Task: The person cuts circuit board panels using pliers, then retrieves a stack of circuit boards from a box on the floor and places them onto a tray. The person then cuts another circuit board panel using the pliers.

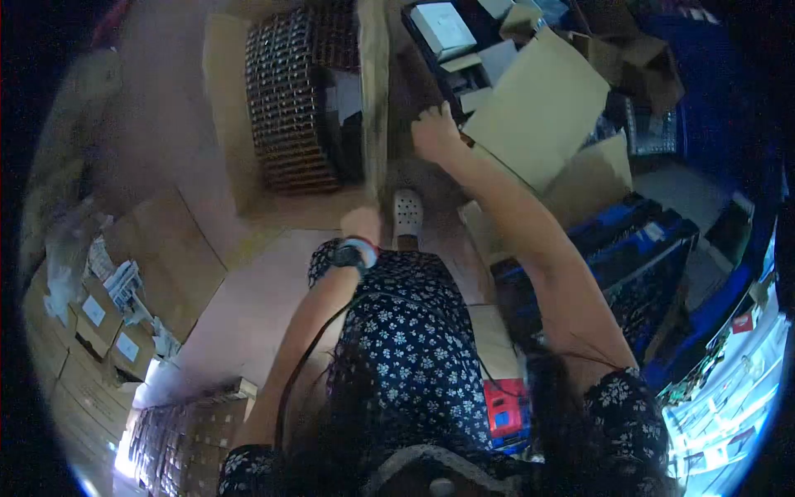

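Observation:
My left hand (362, 222), with a dark watch and a light band at the wrist, is at the near right corner of an open cardboard box (228, 108). Motion blur smears its fingers, so its hold on the box is unclear. Inside the box stands a stack of dark brown trays with shiny rows of pockets (286, 91). Farther forward, my right hand (436, 134) is closed, fingers curled, beside the edge of a black crate (426, 70). What it grips, if anything, is hidden. A cardboard flap (542, 108) lies to its right.
Between the hands is my light clog (407, 213). A white box (445, 29) and other packages fill the crate. Dark blue and black crates (638, 248) stand at right, above a red container (505, 410). Cardboard boxes (103, 319) and plastic wrap (70, 257) line the left.

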Demonstrator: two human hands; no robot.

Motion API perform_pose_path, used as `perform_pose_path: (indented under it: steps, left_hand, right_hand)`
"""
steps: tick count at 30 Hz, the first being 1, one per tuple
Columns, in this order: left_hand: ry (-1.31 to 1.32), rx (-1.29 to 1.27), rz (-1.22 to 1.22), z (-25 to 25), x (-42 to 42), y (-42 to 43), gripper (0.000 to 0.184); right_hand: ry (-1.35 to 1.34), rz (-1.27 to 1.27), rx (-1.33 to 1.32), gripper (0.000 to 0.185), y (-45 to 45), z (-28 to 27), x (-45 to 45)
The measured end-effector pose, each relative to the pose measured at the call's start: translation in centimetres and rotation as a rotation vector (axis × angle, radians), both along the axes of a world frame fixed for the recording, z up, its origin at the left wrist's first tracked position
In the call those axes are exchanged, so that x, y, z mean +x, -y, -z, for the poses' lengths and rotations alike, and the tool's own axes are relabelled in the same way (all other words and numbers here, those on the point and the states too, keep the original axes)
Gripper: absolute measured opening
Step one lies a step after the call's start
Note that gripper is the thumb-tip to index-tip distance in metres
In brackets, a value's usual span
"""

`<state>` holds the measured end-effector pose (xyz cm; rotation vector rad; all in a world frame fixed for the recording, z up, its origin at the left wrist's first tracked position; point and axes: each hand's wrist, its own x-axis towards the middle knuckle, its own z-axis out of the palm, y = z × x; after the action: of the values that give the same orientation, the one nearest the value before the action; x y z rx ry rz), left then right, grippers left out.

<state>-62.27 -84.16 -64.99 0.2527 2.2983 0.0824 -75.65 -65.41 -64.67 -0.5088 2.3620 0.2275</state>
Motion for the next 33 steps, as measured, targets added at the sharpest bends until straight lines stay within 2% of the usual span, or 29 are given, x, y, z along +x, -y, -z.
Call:
perform_pose_path:
  steps: [1,4,7,13,16,17,19,20,22,24,25,28,31,33]
  left_hand:
    - [-0.001,0.004,0.018,-0.3,1.0,-1.9,0.022]
    - [0.066,0.082,0.132,5.6,5.5,-5.7,0.019]
    - [0.012,0.169,0.179,4.5,7.9,-8.7,0.018]
    - [0.136,0.453,-0.409,1.7,7.9,-6.7,0.029]
    - [0.233,0.561,-0.734,1.1,8.1,-4.4,0.038]
    - [0.260,0.598,-0.840,1.0,8.2,-3.5,0.041]
    - [0.129,0.582,-1.505,14.2,12.5,3.4,0.046]
    - [0.130,0.584,-1.526,16.0,13.6,3.4,0.046]
    - [0.298,0.832,-1.963,25.6,11.4,10.2,0.047]
    - [0.463,1.103,-2.376,29.9,14.6,11.1,0.049]
    - [0.465,1.099,-2.389,29.3,14.2,10.3,0.049]
    - [0.091,1.095,-2.603,22.1,11.5,7.0,0.063]
    - [0.200,0.922,-2.524,22.2,13.7,7.4,0.066]
    - [0.287,0.795,-2.410,22.9,13.9,8.3,0.069]
  right_hand:
    - [0.013,0.083,-0.084,0.024,0.2,-0.8,1.4]
    - [-0.010,0.127,-0.239,0.021,2.1,-2.4,4.4]
    - [-0.148,0.209,-0.378,0.022,4.5,-3.7,6.9]
    - [-0.242,0.240,-0.504,0.023,10.5,0.1,7.7]
    - [0.149,0.597,-0.357,0.030,10.2,4.1,7.5]
    - [0.166,0.588,-0.352,0.030,9.7,6.0,8.4]
    - [0.060,0.563,-0.415,0.047,7.2,11.7,11.1]
    - [0.068,0.544,-0.410,0.047,6.0,14.2,12.2]
    - [0.425,1.215,-0.380,0.082,4.7,18.0,15.4]
    - [0.460,1.258,-0.388,0.079,5.0,17.3,16.5]
    - [0.479,1.311,-0.402,0.075,5.0,16.8,17.1]
    - [0.509,1.409,-0.365,0.073,5.1,18.9,18.3]
    - [0.514,1.487,-0.299,0.075,6.8,21.3,18.5]
    - [0.328,1.551,-0.463,0.077,8.7,21.5,16.8]
